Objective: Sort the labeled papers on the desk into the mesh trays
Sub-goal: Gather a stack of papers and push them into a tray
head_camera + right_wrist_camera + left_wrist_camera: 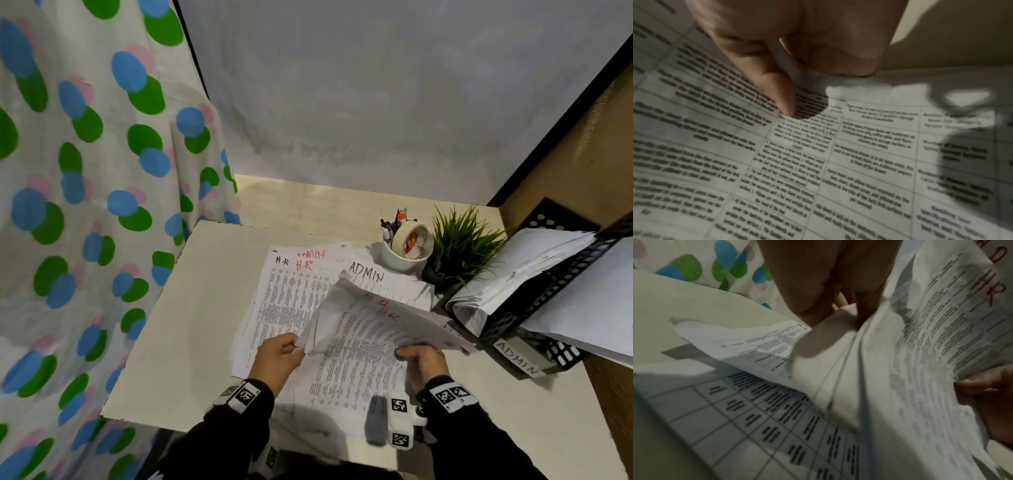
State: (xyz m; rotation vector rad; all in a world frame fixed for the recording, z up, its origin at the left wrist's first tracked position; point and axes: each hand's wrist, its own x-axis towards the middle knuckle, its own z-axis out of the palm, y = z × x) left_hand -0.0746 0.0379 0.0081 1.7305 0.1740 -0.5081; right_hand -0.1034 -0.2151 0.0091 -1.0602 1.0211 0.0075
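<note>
Both hands hold a bundle of printed sheets marked H.R in red, lifted and tilted over the desk. My left hand pinches its left edge, and the sheets curl beside the fingers. My right hand grips the near right edge, thumb pressed on the printed page. More papers lie flat beneath: H.R sheets and an ADMIN sheet. Black mesh trays stand at the right, one labeled ADMIN, with paper stacks inside.
A white cup with pens and a roll of tape stands behind the papers, next to a small green plant. A spotted curtain hangs at the left. The desk edge runs along the left and near side.
</note>
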